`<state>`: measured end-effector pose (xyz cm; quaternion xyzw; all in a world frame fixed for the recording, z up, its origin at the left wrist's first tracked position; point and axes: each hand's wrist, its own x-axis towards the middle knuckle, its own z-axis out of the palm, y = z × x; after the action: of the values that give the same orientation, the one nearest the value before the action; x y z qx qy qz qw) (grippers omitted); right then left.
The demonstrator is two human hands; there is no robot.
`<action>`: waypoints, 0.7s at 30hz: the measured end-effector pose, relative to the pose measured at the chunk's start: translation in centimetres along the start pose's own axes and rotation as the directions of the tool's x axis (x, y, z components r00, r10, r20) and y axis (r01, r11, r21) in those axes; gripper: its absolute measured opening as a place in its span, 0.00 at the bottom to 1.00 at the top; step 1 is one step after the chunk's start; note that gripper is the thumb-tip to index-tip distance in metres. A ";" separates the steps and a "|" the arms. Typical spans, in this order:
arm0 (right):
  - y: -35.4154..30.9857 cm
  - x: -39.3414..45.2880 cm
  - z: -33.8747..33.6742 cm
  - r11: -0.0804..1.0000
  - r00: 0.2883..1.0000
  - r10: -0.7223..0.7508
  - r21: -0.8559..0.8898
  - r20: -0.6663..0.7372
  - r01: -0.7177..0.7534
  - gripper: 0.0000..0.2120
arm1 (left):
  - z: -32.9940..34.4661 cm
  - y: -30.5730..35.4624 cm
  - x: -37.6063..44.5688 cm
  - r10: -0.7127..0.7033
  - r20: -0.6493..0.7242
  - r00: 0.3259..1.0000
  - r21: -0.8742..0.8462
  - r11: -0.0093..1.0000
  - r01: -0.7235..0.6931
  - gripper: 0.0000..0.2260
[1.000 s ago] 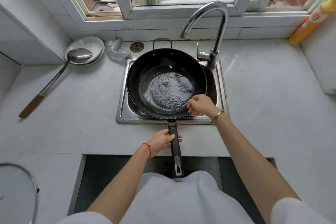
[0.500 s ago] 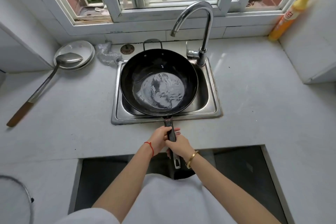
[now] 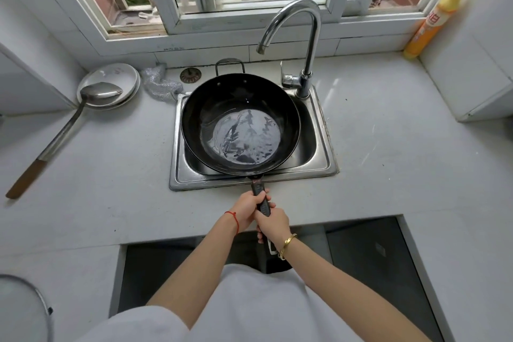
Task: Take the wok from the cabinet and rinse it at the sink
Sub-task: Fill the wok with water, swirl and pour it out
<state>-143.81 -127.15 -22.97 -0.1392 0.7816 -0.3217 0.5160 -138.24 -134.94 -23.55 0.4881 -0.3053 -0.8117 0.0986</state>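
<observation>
Nearest the camera, both hands are gripping the wok's long black handle (image 3: pixel 261 198): the left hand (image 3: pixel 248 209) is wrapping it closer to the pan, and the right hand (image 3: pixel 273 225) is clamping on just behind, the two touching one another. Beyond them the counter (image 3: pixel 111 189) is carrying the load of the sink (image 3: pixel 323 147), and the wok (image 3: pixel 240 122) is sitting over the basin, its rim overhanging the left side and a shallow pool of water lying in its bottom. The step in hand looks like swirling or tipping that water out — it would go best with a slow roll of both wrists, keeping the pan low over the basin so the spill lands inside and not on the counter edge. The faucet (image 3: pixel 301 44) is arching over the far right of the wok with no stream visible, so it may need turning on again for another rinse. Off to the left, a ladle (image 3: pixel 69 130) is resting on stacked plates (image 3: pixel 116 78), well clear of any swing.
</observation>
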 end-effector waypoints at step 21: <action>0.1 -1.5 -0.2 0.964 0.949 -0.228 -0.185 -0.220 0.188 0.05 | 1.2 0.2 -1.5 0.002 0.071 0.998 -0.186 0.982 0.011 0.04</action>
<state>-143.30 -126.12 -21.91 -0.2227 0.8424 -0.3243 0.3682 -138.50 -133.93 -21.90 0.4486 -0.2299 -0.8536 0.1312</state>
